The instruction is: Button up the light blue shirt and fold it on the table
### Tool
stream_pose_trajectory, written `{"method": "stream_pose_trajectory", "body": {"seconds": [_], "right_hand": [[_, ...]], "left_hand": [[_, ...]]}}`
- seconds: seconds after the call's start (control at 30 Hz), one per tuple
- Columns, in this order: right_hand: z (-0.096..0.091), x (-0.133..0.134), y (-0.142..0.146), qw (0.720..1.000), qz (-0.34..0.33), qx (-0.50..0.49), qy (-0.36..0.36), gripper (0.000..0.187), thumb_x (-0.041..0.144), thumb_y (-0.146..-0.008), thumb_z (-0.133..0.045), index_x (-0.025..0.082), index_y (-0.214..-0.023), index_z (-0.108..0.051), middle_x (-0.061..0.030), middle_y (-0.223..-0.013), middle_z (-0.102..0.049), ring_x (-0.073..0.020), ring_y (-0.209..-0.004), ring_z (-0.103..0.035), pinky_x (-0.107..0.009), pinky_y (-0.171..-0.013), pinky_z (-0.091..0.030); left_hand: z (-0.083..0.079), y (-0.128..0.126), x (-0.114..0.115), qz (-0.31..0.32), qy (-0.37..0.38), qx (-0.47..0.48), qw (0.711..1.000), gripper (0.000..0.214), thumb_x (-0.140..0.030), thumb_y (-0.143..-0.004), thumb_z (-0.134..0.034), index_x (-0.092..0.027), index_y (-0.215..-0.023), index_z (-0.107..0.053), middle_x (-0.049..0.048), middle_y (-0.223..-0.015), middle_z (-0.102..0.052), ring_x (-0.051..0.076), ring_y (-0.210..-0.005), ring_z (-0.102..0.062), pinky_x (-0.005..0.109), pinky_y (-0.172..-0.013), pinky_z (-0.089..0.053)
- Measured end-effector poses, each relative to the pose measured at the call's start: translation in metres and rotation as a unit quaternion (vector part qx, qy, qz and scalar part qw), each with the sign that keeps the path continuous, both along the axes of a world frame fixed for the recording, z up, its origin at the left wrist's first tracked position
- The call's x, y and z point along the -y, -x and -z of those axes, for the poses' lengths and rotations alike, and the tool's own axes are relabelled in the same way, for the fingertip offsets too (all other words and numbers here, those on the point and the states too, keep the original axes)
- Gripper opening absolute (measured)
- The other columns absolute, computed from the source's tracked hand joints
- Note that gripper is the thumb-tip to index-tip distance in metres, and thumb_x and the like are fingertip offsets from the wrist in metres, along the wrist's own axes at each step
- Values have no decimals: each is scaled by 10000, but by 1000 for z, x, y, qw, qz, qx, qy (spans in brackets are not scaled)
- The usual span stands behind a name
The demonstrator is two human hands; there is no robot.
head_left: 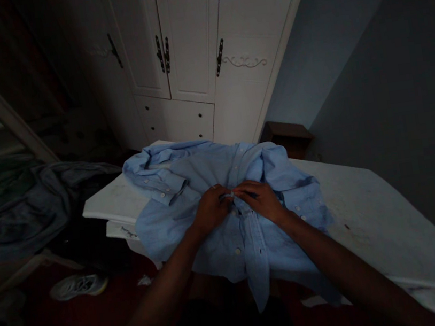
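Note:
A light blue button-up shirt (205, 164) lies spread over a white table (353, 208), its lower hem hanging past the near edge. My left hand (212, 207) pinches the front placket of the shirt near its middle. Right beside it, my right hand (261, 199) grips the other placket edge, the fingertips of both hands meeting. Below the hands the front hangs unbuttoned, with a white button (238, 251) on one side and the buttonhole strip (260, 249) on the other. Whether a button sits between my fingertips is hidden.
Behind the table stands a white wardrobe (184, 43) with dark handles. A small brown cabinet (289, 137) is at the back right. Dark clothes (45, 203) are heaped on the left. A shoe (79, 286) rests on the red floor (113, 318).

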State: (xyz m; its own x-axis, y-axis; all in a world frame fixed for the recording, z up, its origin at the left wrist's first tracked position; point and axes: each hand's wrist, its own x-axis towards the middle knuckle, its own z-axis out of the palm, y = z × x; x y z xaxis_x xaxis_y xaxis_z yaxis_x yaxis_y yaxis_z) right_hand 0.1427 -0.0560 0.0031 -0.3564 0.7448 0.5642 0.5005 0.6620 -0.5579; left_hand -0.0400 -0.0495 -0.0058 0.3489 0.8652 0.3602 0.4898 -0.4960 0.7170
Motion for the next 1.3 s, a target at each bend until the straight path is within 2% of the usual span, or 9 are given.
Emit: {"method": "stream_pose_trajectory", "body": {"seconds": [0.3,0.5,0.87,1.1,1.3], "right_hand": [[-3,1,-1,1000,-2,16,-5,203,347,-938,-568,253,-945,-748,-44,-870,-725,-174,-810,-675,-311,-767,-532],[-3,1,-1,1000,14,-14,10,210,373,-920,-586,231,-893,-739,-43,-816,-704,-173,-767,-658,-306,-726,-518],[0,2,5,996,42,-51,65,144,301,-866,-601,224,-834,-718,-24,-798,-698,-156,-722,-640,-273,-683,-504],[3,4,10,993,72,-54,72,117,269,-832,-579,199,-810,-671,-16,-760,-673,-145,-686,-619,-260,-657,-485],[-6,0,0,979,127,-130,92,90,285,-764,-565,208,-752,-611,7,-679,-626,-142,-618,-575,-258,-595,-454]], "left_hand": [[-2,0,0,18,9,-4,1000,165,-219,-843,-573,-178,-913,-716,46,-887,-693,192,-889,-627,325,-865,-479],[-5,1,2,41,15,27,999,202,-283,-870,-554,-189,-929,-723,43,-892,-696,185,-872,-639,309,-833,-491],[-3,0,2,-8,27,34,999,185,-252,-817,-581,-189,-904,-732,28,-883,-719,176,-833,-659,301,-810,-512],[-4,0,2,-2,27,50,998,168,-214,-794,-589,-181,-871,-734,23,-852,-725,167,-798,-666,288,-795,-512],[-7,-1,4,-33,45,97,994,162,-276,-816,-592,-201,-858,-729,31,-916,-745,193,-876,-681,326,-864,-517]]}}
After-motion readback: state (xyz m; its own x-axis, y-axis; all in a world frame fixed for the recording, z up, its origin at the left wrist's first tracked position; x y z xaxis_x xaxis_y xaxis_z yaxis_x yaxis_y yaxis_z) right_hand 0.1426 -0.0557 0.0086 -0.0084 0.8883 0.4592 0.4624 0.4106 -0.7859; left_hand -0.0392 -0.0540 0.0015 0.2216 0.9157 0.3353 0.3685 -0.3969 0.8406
